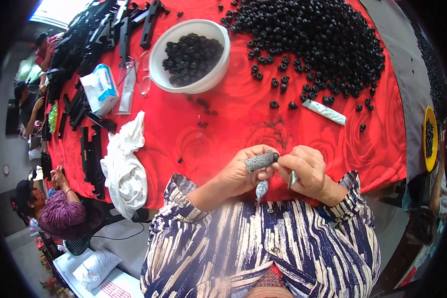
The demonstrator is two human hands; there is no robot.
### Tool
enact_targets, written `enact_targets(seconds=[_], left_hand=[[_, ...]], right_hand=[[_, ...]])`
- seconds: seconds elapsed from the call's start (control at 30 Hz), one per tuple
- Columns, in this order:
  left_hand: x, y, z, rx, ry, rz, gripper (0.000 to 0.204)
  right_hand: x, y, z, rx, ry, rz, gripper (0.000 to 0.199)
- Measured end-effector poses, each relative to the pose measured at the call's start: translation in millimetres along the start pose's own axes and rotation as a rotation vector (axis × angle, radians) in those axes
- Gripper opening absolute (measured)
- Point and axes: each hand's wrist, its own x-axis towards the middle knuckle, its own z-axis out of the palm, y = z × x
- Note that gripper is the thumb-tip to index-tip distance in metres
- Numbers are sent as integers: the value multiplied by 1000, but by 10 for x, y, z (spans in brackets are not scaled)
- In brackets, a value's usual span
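Close to my body, my left hand [238,174] is closed, with a small black ring-like plastic part [275,157] pinched at its fingertips. A grey, rough-textured sleeve [259,162] lies along its fingers; it looks like tape wrapped round one of them. Below it hangs a crumpled silvery wrapping [261,189], perhaps on another fingertip. My right hand [305,171] is closed beside the black part, its fingertips touching or nearly touching it. A thin pale metal strip, like a small blade [292,179], sticks out below its curled fingers.
Black crumbs [278,131] lie on the red cloth [184,144] ahead of my hands. A white bowl [158,74] of black parts, a large heap [313,44] of them, a pale flat packet [324,112], a white cloth [126,174] and a tissue pack [102,89] surround them. People sit at left.
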Motion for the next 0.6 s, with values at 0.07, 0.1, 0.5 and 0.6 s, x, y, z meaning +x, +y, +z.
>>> enact_targets(seconds=[0.07,0.1,0.5,0.6], left_hand=[[-23,131,32,119,-8,141,21],[-41,211,47,222,-13,266,20],[-38,1325,504,1411,511,1079,19],[243,963,353,1843,229,967,18]], right_hand=[[7,-2,-4,-18,28,12,23],[7,6,-3,-36,49,46,22],[8,98,-32,-20,49,130,21],[-17,103,-30,-18,55,139,23]])
